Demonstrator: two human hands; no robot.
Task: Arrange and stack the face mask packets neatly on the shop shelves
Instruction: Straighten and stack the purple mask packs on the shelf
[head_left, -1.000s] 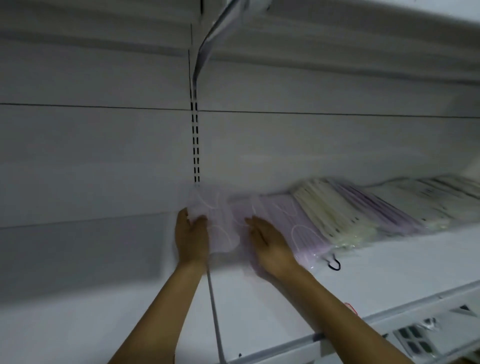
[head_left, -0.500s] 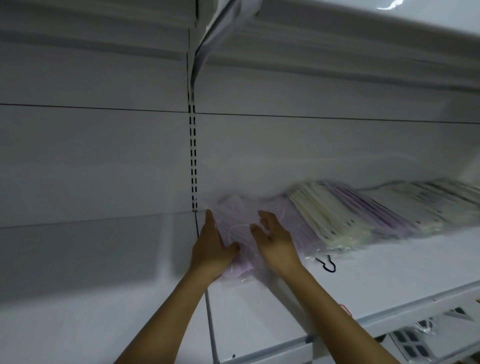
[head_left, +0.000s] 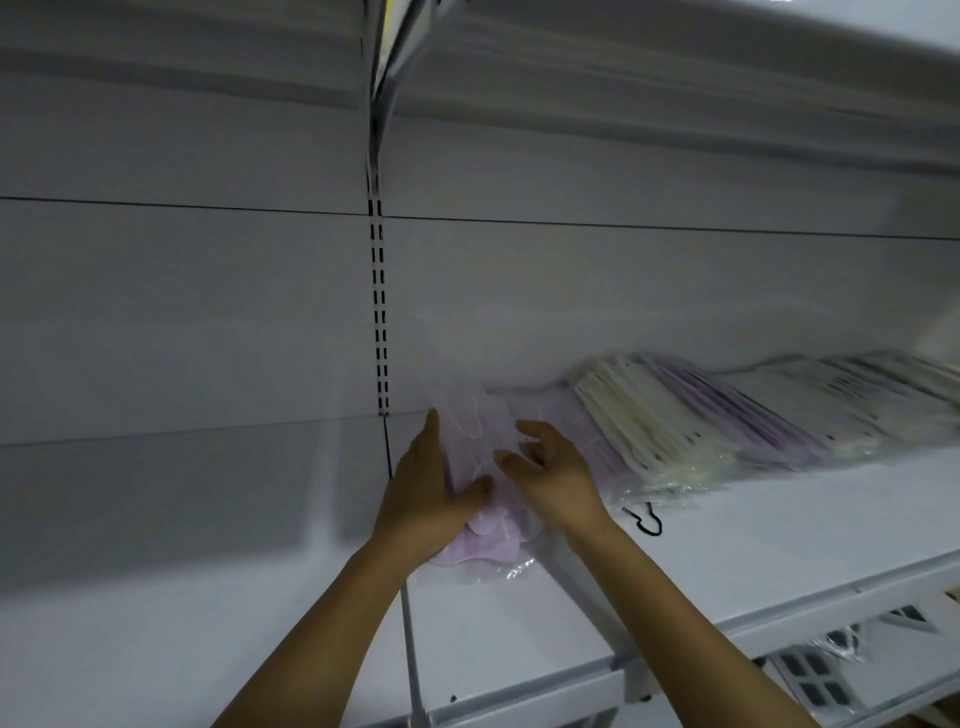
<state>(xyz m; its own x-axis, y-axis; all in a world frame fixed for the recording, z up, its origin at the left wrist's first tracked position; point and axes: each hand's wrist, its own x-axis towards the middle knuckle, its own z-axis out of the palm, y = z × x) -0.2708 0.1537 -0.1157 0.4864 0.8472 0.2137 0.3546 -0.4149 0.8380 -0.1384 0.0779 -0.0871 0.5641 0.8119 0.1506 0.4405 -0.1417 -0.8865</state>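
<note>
A bundle of clear packets with pale purple face masks (head_left: 485, 540) lies on the white shelf (head_left: 753, 535) against the back panel, at the left end of a leaning row of cream and purple mask packets (head_left: 691, 415). My left hand (head_left: 428, 491) grips the bundle's left side, thumb over its front. My right hand (head_left: 553, 475) hovers at the bundle's right side with fingers loosely spread; whether it touches the packets is unclear.
A slotted upright (head_left: 378, 312) runs down the back panel just left of my hands. Another shelf (head_left: 675, 67) hangs overhead. A black ear loop (head_left: 647, 522) lies loose on the shelf. Below the front edge, more packets (head_left: 831, 670) show on a lower level.
Both hands have drawn together from a wide flat spread on the purple packets; the left now holds the bundle's side and the right has lifted its fingers.
</note>
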